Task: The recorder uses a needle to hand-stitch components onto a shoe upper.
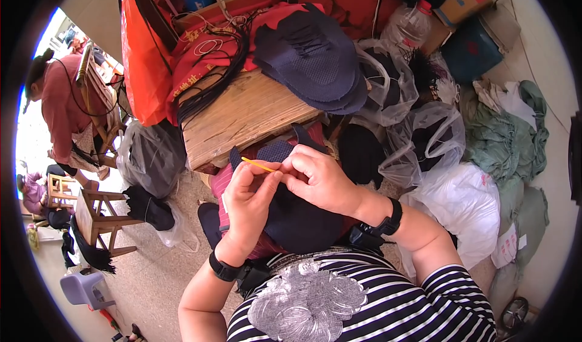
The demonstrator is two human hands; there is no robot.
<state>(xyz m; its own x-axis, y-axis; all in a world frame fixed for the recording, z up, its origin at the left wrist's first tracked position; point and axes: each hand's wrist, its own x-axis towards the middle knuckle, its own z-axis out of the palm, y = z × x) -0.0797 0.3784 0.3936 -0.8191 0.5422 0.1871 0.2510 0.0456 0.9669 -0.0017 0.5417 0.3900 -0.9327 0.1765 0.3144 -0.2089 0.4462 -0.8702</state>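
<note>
Over the person's lap, the left hand pinches a thin yellow needle between thumb and fingers, while the right hand grips the top edge of the dark blue shoe upper, near the wooden board's front edge.

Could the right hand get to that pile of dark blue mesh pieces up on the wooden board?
Probably yes. The right hand is busy at the dark piece on the lap, pinching beside the yellow tool. The pile of dark blue mesh pieces lies uncovered on the wooden board ahead, nothing blocking.
</note>
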